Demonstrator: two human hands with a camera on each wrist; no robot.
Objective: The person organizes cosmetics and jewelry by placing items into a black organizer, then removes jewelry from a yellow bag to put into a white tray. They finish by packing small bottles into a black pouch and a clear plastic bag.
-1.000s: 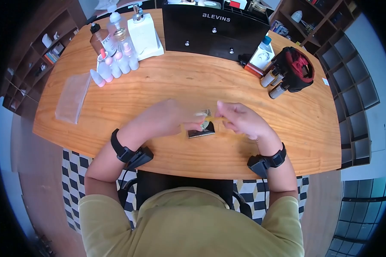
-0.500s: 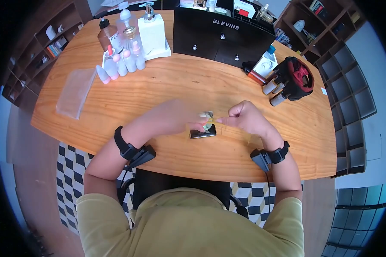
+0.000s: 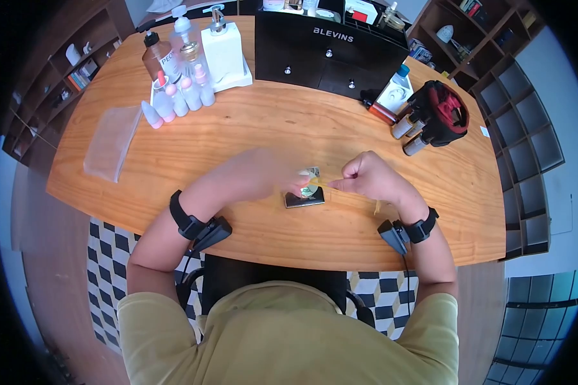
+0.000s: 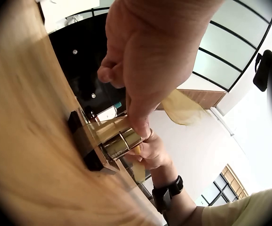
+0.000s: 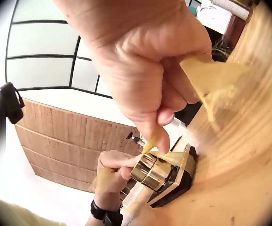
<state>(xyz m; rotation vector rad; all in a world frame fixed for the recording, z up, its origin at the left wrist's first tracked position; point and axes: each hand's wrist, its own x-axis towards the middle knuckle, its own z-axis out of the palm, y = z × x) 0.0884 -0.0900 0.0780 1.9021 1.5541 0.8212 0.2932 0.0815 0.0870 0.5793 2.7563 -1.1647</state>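
A round gold-coloured jar (image 5: 152,172) stands on a flat black box (image 4: 96,155) at the middle of the wooden table. A sheer yellow ribbon (image 5: 216,80) runs around the box and up to both hands. My left hand (image 3: 257,174), blurred in the head view, pinches the ribbon close over the jar's lid. From the other side, the curled fingers and thumb of my right hand (image 3: 372,176) grip the ribbon, the thumb pointing towards the lid. One loose ribbon end hangs below the right hand, another by the left.
A wooden table (image 3: 270,237) carries a black drawer case (image 3: 331,58) at the back. Pump bottles and a white dispenser (image 3: 223,54) stand back left, beside small pastel bottles. A clear pouch (image 3: 112,142) lies left. A black-and-red bag (image 3: 442,112) with small bottles sits right.
My right hand's fingers have curled in, and its thumb now points towards the jar with the ribbon pinched. The left hand stays over the jar. The head view has shifted slightly.
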